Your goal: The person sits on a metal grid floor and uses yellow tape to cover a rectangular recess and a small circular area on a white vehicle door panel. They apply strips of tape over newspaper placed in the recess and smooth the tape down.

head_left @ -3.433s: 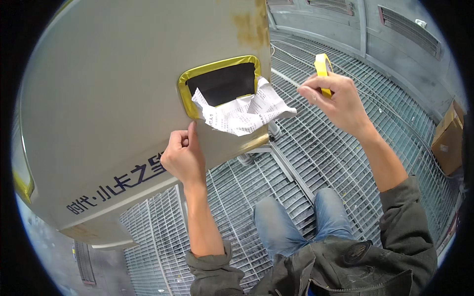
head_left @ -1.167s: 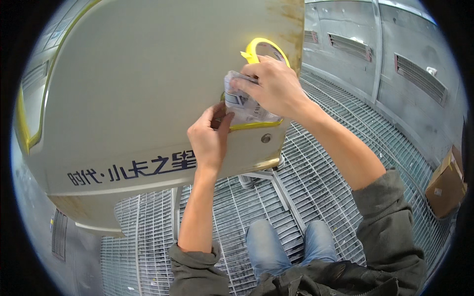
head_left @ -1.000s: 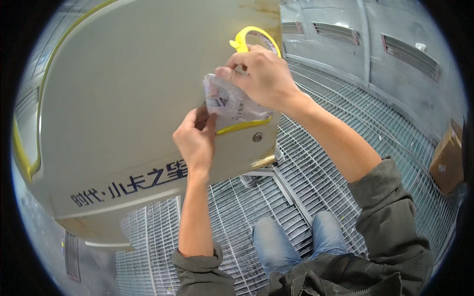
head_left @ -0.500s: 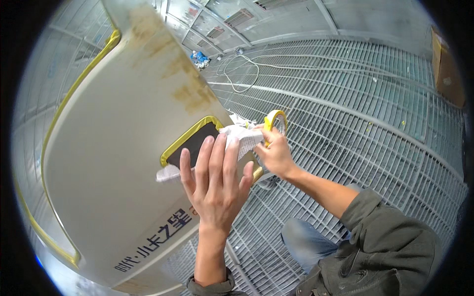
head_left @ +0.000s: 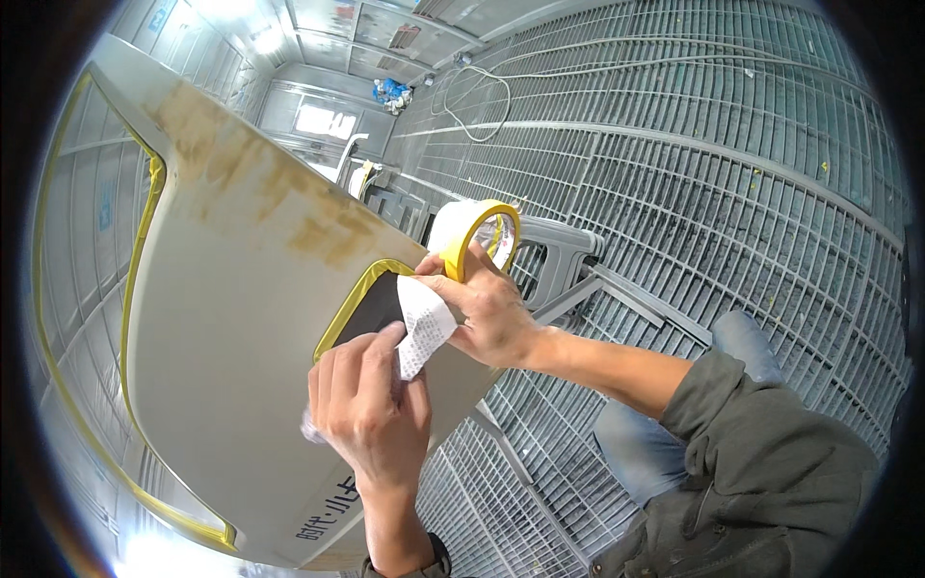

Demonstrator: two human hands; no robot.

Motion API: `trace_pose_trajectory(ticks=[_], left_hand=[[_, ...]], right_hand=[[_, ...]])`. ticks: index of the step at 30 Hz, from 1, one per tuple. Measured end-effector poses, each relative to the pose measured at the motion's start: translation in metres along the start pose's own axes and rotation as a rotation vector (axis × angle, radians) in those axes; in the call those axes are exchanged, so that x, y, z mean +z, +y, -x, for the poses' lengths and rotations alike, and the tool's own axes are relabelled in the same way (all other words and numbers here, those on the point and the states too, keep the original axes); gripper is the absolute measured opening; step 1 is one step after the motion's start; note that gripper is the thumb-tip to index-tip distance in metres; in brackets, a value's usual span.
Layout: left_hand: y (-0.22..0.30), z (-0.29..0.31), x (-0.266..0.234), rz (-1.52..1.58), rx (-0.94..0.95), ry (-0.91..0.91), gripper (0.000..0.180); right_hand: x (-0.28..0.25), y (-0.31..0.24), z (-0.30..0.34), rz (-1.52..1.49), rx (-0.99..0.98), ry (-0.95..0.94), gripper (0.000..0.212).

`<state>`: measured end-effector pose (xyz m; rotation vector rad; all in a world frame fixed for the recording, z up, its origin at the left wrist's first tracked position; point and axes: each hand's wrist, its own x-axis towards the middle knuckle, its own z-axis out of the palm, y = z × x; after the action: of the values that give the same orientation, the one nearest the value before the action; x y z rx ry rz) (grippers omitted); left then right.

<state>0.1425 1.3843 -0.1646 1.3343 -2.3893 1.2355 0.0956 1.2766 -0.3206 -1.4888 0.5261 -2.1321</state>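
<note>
A pale vehicle panel (head_left: 231, 318) has a dark recessed handle opening (head_left: 376, 313) edged with yellow masking tape (head_left: 349, 310). My left hand (head_left: 371, 414) is closed on printed white paper (head_left: 427, 323), over the opening's lower end. Part of the paper is hidden under my left fingers. At the opening's right edge, my right hand (head_left: 496, 323) holds a roll of yellow masking tape (head_left: 465, 236) upright, with its fingers around the roll's lower side. The paper also reaches my right hand; I cannot tell whether its fingers pinch it.
Brownish patches (head_left: 260, 188) mark the panel's upper edge, and yellow tape (head_left: 138, 250) lines the window frame at left. A grey step stool (head_left: 559, 252) stands beyond my right hand. A hose (head_left: 506, 101) lies on the metal grating floor (head_left: 665, 222), near a blue bundle (head_left: 390, 91).
My left hand was spread flat over the paper; now its fingers are curled closed on it. The tape roll and right hand have moved left, closer to the opening. The view has shifted.
</note>
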Motion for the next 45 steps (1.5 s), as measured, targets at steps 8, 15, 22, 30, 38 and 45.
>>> trace_pose_trajectory(ticks=[8, 15, 22, 30, 38, 45], left_hand=[[0.019, -0.032, 0.008, -0.233, 0.069, -0.079, 0.032], [0.015, -0.030, -0.006, 0.031, -0.309, -0.089, 0.008], [-0.001, -0.030, -0.002, 0.102, -0.283, -0.057, 0.008], [-0.021, -0.047, 0.010, 0.100, -0.266, -0.011, 0.010], [-0.053, -0.059, 0.022, -0.003, -0.114, 0.197, 0.009], [-0.070, 0.071, -0.013, 0.112, -0.775, 0.897, 0.015]], right_hand=[[0.008, -0.004, 0.005, -0.004, 0.103, 0.085, 0.047], [0.005, -0.005, 0.012, -0.098, 0.188, 0.113, 0.039], [0.002, 0.000, 0.001, -0.143, 0.101, -0.004, 0.043], [0.010, 0.010, -0.014, -0.137, 0.166, -0.031, 0.025], [0.013, 0.002, -0.027, -0.007, 0.293, 0.055, 0.017], [0.014, 0.002, -0.034, -0.001, 0.362, -0.033, 0.018]])
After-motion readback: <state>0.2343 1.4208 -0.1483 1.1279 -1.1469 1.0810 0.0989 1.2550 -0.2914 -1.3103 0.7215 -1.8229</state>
